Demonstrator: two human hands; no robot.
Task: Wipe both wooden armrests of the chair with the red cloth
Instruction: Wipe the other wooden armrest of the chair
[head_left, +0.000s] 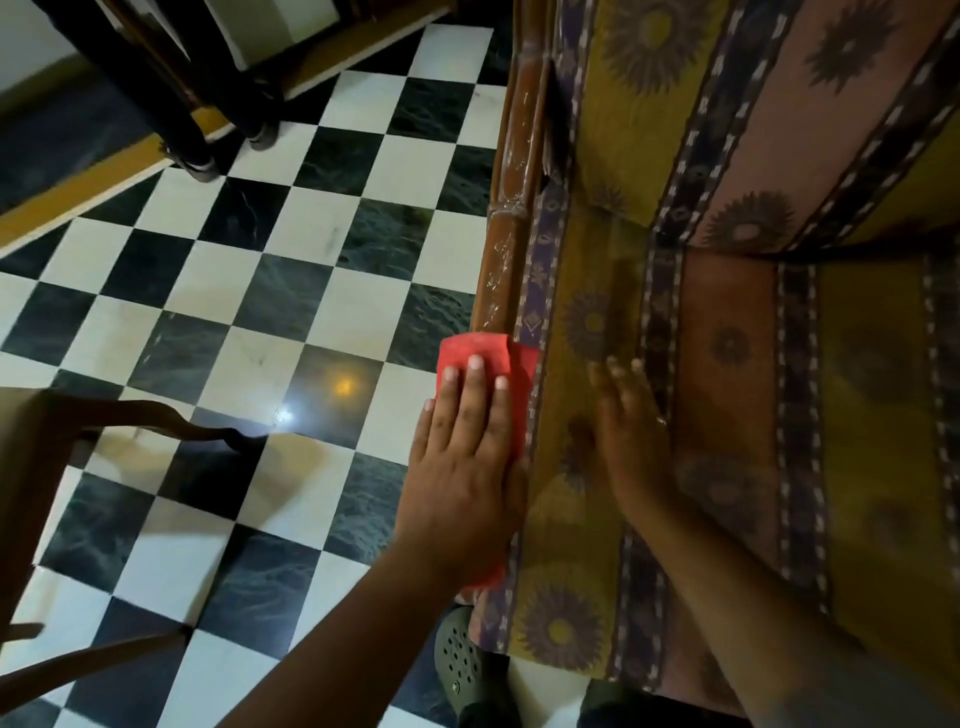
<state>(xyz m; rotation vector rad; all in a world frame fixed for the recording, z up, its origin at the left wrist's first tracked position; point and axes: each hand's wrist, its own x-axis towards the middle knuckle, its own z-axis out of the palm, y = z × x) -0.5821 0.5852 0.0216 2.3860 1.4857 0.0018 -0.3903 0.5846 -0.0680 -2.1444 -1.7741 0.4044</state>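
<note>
The chair's left wooden armrest (506, 244) runs from the top centre down to mid-frame, brown and glossy with pale smears. The red cloth (491, 351) lies over its near part. My left hand (462, 467) presses flat on the cloth, fingers pointing away from me, holding it against the armrest. My right hand (631, 441) rests flat and open on the patterned seat cushion (737, 364) just right of the armrest. The other armrest is out of view.
A black-and-white checkered floor (270, 291) spreads to the left. A brown chair frame (47, 467) stands at the lower left. Dark furniture legs (208, 104) stand at the top left. A green clog (460, 670) shows at the bottom.
</note>
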